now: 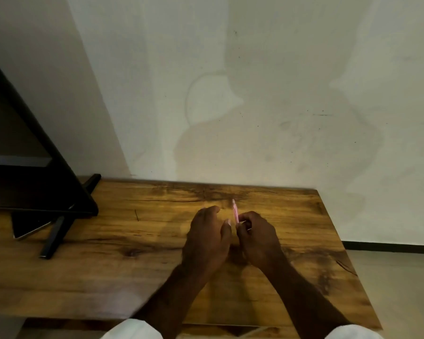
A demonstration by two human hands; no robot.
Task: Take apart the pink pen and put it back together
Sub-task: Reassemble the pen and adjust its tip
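Observation:
A thin pink pen [235, 211] points up and away from me above the wooden table [132, 265]. My right hand [257, 238] pinches its lower end between thumb and fingers. My left hand [208, 238] is close beside it on the left, fingers curled, thumb tip near the pen's lower end. A small pale bit shows at the left fingertips, but what it is stays unclear. The pen's lower part is hidden between the hands.
A black TV [34, 167] on a slanted foot [54, 236] stands at the table's left, with a dark phone-like slab [27, 228] under it. The wall [255, 94] is right behind the table. The table's right edge [340, 241] drops to the floor.

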